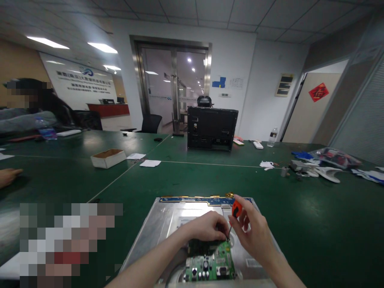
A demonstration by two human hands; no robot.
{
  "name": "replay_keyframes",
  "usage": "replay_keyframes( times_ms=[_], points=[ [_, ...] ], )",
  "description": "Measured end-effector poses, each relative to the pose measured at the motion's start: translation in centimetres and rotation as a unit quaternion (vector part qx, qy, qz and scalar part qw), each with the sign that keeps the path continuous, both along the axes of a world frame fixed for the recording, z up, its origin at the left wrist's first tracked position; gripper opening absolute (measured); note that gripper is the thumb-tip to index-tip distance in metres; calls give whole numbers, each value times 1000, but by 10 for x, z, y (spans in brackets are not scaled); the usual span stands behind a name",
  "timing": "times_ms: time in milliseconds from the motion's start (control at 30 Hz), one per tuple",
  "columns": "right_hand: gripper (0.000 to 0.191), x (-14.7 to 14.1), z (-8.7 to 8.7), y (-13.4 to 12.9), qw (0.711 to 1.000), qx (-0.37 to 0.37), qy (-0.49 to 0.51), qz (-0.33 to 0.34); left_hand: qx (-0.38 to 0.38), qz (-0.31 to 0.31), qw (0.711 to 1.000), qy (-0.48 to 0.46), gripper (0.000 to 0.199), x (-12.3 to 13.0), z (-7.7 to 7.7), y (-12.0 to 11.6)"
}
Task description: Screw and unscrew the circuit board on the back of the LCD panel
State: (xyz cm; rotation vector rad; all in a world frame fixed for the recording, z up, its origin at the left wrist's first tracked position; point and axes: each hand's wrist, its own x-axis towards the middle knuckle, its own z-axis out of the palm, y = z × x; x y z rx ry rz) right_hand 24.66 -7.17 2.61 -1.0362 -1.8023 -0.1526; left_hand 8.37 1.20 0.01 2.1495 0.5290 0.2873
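My right hand [252, 228] is closed round the orange and black handle of a screwdriver [237, 209], whose shaft points down to the upper right corner of a green circuit board [210, 264]. Beside that tip, my left hand [211, 226] has its fingers curled at the board's top edge; whatever they hold, if anything, is hidden. The board lies on a silver metal panel [153, 232] on the green table. Along the panel's far edge runs a narrow blue circuit strip [192, 201].
A black monitor housing [212, 128] stands beyond the panel. To the left are an open box [108, 158] and papers [150, 163]; at the right, a bottle [272, 137] and a pile of parts and bags [336, 158]. A person [30, 104] sits at far left.
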Motion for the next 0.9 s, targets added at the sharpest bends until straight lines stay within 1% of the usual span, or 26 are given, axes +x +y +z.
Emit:
replay_keyframes(
  times_ms=[100, 167, 333, 433, 600, 667, 900],
  points=[
    [46, -1, 1, -2, 999, -29, 12, 8, 2, 6, 1000, 7, 17, 0, 1, -1],
    [45, -1, 1, -2, 999, -32, 16, 11, -1, 10, 1000, 9, 17, 0, 1, -1],
    [37, 0, -2, 2, 1000, 11, 7, -12, -9, 14, 1000, 1, 17, 1, -1, 0],
    [35, 1, -2, 3, 1000, 18, 3, -16, -11, 10, 1000, 0, 18, 1, -2, 0],
    [42, 1, -2, 1, 1000, -27, 14, 7, -5, 13, 1000, -1, 18, 1, -2, -1],
    [42, 0, -1, 0, 999, -34, 20, 11, -6, 11, 1000, 2, 16, 1, -1, -1],
    [33, 2, -1, 4, 1000, 14, 6, -17, -8, 23, 1000, 1, 15, 1, 2, -2]
  ],
)
